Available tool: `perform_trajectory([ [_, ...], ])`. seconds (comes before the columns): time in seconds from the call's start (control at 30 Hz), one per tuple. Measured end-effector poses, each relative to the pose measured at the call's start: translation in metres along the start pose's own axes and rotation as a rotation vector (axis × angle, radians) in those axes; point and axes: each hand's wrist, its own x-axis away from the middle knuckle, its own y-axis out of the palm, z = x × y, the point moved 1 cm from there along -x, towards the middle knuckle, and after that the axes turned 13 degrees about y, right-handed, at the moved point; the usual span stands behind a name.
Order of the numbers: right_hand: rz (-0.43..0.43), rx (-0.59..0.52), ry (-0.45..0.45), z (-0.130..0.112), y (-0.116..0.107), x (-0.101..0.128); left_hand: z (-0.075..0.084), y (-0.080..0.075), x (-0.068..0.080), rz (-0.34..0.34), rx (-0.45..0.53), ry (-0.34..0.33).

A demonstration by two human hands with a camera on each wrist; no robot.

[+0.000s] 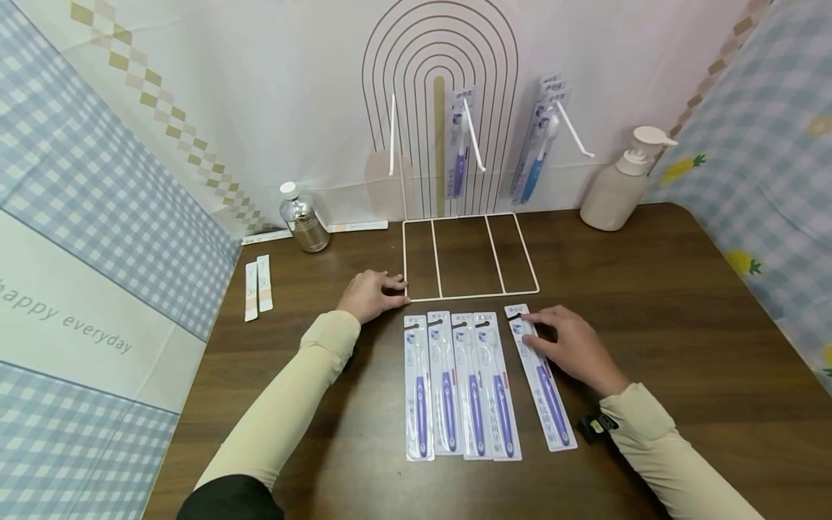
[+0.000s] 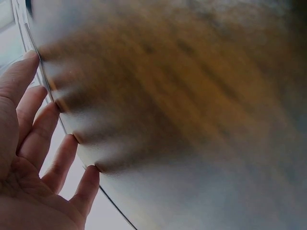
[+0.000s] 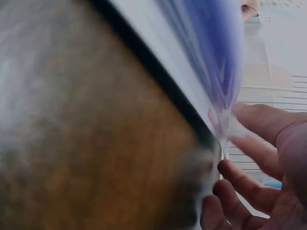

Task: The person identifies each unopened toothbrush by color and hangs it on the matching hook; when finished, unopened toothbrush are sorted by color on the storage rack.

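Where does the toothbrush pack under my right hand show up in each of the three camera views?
Head: the toothbrush pack lies right of the row of four, the right hand resting on its top end.
Left wrist: not in it; only the left hand at the rack's wire.
Right wrist: a blurred purple and white strip above the fingers.
Shared landmark: the brown table.
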Motion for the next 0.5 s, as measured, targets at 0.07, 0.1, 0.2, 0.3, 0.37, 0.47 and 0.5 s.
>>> perform_trajectory([
  [0.07, 0.004, -0.027, -0.007, -0.002, -0.003, -0.001, 0.001, 0.0, 0.0, -0.002, 0.001, -0.001],
  [0.1, 0.014, -0.038, -0.014, -0.003, -0.006, -0.001, 0.001, 0.0, 0.0, -0.002, 0.001, -0.002],
  [0.2, 0.086, -0.058, -0.06, -0.012, -0.017, -0.002, 0.001, 0.0, 0.0, -0.004, 0.002, -0.005],
  [0.3, 0.241, -0.042, -0.167, -0.028, -0.032, -0.004, 0.0, 0.0, 0.0, -0.003, 0.003, -0.006],
  [0.37, 0.357, -0.036, -0.248, -0.041, -0.044, -0.006, 0.0, 0.0, 0.0, -0.001, 0.006, -0.005],
  [0.47, 0.513, -0.06, -0.362, -0.064, -0.061, -0.009, 0.0, -0.001, 0.0, 0.0, 0.008, -0.002],
  [0.5, 0.548, -0.072, -0.394, -0.072, -0.067, -0.01, 0.0, 0.0, 0.0, 0.0, 0.007, -0.001],
])
